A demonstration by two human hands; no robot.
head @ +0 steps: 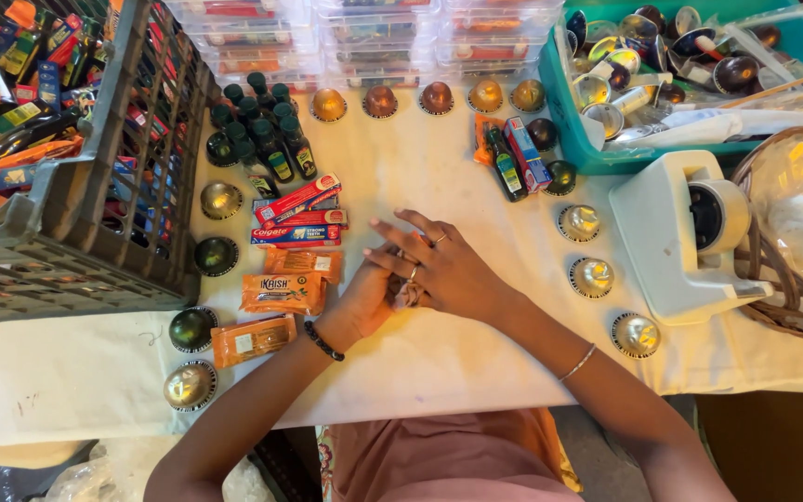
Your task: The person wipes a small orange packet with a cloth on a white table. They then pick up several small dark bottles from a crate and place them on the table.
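The right hand (439, 265) lies over the left hand (364, 302), both together around a small crumpled item (408, 295) above the white table (439, 363). For a secure hold, the operator should keep the fingertips closed on it, clear of the orange packets (283, 292) just beside.

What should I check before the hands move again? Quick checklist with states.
1. Right hand lies over the left hand, both mid-table: ok.
2. Small item pinched between the hands: what it is, cannot tell.
3. Orange packets lie flat just left of the left hand, apart from it: ok.
4. Toothpaste boxes stacked above the packets, untouched: ok.
5. Tape dispenser stands right of the hands, apart from both: ok.
6. Round foil capsules lie near the right forearm, none touched: ok.
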